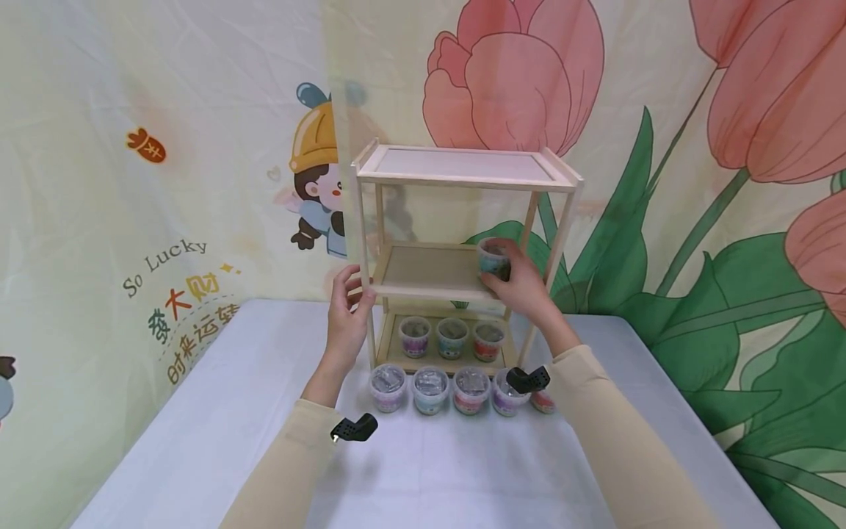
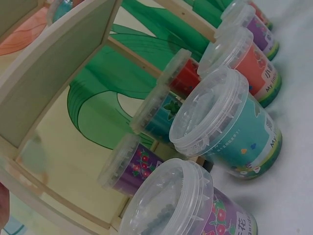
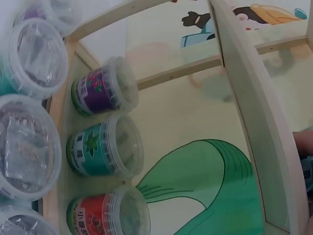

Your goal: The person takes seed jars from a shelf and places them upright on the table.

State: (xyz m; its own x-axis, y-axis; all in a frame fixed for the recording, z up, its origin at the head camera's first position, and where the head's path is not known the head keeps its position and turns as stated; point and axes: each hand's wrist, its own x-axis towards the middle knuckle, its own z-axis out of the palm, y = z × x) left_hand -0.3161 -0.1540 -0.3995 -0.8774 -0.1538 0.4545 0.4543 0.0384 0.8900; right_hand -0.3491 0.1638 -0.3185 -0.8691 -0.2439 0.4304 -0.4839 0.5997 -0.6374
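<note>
In the head view my right hand [image 1: 518, 278] grips a teal lidded plastic cup [image 1: 493, 258] at the right end of the middle shelf [image 1: 429, 268]. My left hand [image 1: 349, 312] holds the front left post of the small wooden rack [image 1: 465, 182] near that shelf's corner. On the bottom shelf stand a purple cup [image 1: 414, 338], a teal cup [image 1: 452, 339] and a red cup [image 1: 488, 342] side by side. The right wrist view shows these three from the side, with only part of my right hand [image 3: 304, 144] at the edge.
In front of the rack stands a row of more lidded cups, among them a purple one [image 1: 388, 389], a teal one [image 1: 431, 391] and a pink one [image 1: 471, 391]. A white cloth covers the table [image 1: 410, 470]. A printed curtain [image 1: 231, 184] hangs behind.
</note>
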